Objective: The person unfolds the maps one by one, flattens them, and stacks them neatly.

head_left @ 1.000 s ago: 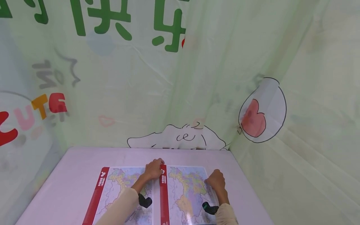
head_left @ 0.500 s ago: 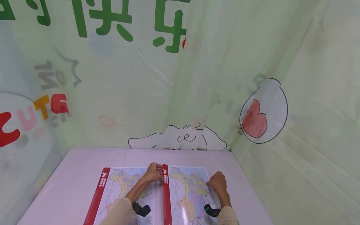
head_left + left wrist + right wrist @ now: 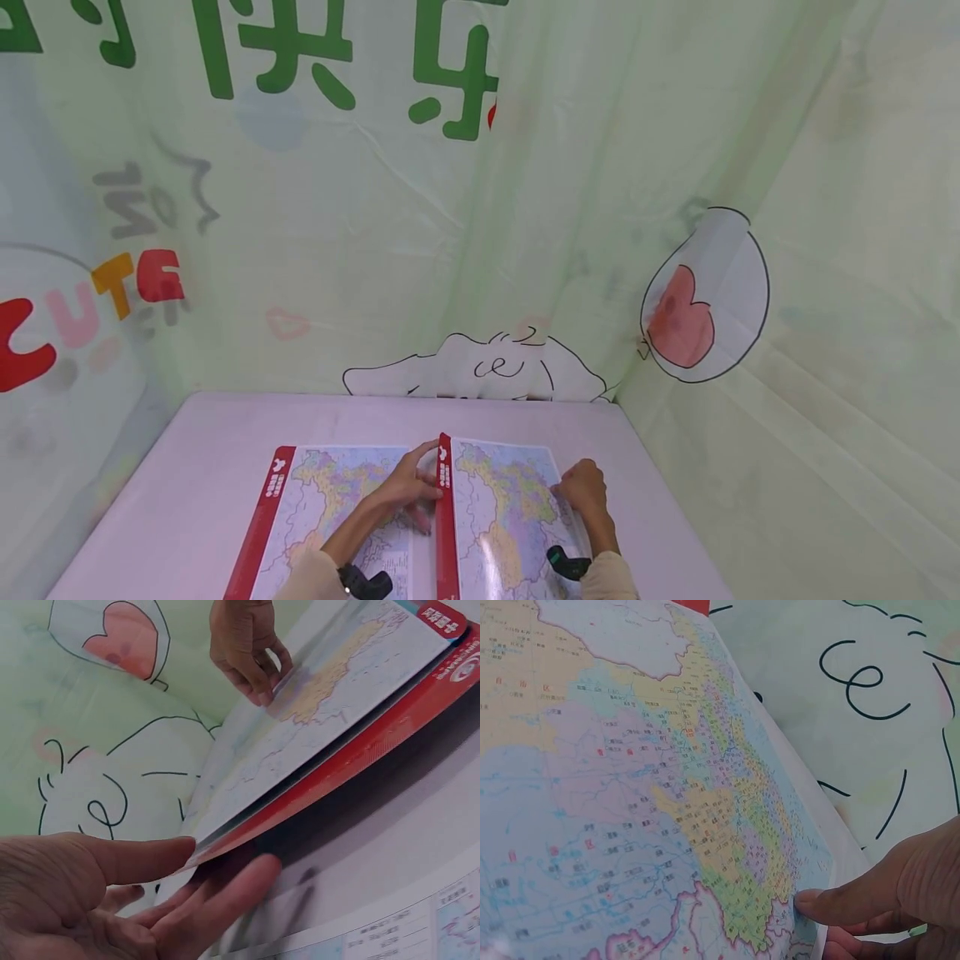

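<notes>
Two printed maps with red side strips lie side by side. My right hand [image 3: 583,486] pinches the right edge of the right map [image 3: 498,517]; in the right wrist view the thumb [image 3: 817,906] lies on its printed face and other fingers are behind the edge. My left hand [image 3: 408,487] is at that map's red strip [image 3: 446,533], fingers spread and fairly straight. In the left wrist view its fingertips [image 3: 184,849] are right at the strip's far corner, and the strip stands raised over a shadow. The left map [image 3: 307,525] lies flat, partly under my left forearm.
The pale pink table [image 3: 187,467] reaches back to a printed curtain [image 3: 375,208] that hangs along the back and sides. Black wrist devices [image 3: 366,583] sit on both of my forearms.
My left hand has drawn back from the top of the red strip and spread its fingers at its left side. The right map has shifted slightly right, its strip higher.
</notes>
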The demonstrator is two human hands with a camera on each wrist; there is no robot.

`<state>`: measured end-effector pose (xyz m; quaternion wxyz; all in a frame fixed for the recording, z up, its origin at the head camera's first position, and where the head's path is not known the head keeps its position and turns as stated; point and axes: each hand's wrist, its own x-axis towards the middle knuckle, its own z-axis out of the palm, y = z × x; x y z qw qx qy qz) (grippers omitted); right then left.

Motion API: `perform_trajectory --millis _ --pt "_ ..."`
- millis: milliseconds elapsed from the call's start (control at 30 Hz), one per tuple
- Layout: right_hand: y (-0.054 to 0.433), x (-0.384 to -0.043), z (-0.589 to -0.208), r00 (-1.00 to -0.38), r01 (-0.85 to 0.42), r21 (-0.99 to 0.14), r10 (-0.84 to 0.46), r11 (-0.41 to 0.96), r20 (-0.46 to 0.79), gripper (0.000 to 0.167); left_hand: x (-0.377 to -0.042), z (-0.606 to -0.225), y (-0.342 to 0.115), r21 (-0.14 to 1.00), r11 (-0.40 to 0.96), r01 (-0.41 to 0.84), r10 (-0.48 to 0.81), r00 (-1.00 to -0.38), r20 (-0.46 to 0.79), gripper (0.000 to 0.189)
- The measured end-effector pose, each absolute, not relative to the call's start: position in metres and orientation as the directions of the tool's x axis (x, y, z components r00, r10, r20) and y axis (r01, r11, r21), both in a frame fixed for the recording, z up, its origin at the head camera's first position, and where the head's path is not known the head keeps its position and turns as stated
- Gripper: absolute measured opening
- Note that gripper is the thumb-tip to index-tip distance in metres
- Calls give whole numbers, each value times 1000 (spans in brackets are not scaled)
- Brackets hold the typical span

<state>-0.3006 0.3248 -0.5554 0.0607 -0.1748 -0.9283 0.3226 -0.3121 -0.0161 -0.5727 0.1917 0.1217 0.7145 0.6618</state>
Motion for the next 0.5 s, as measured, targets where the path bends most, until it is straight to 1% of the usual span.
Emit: perform_trajectory --millis 100,233,333,500 --pt "325 -301 -556 -931 288 -626 366 725 -4 25 -312 -576 -15 993 47 -112 439 -891 -121 112" --pt "325 -298 -551 -930 304 -637 366 709 -36 29 -311 -582 -12 995 31 -93 433 -896 -97 118" --pt "326 -297 -552 -932 301 -635 359 712 -39 31 -309 -586 -11 997 38 -70 417 -905 -80 114" --pt "334 -296 -558 -944 270 -645 329 715 -30 30 -302 -587 -10 996 27 -79 388 -918 -84 91"
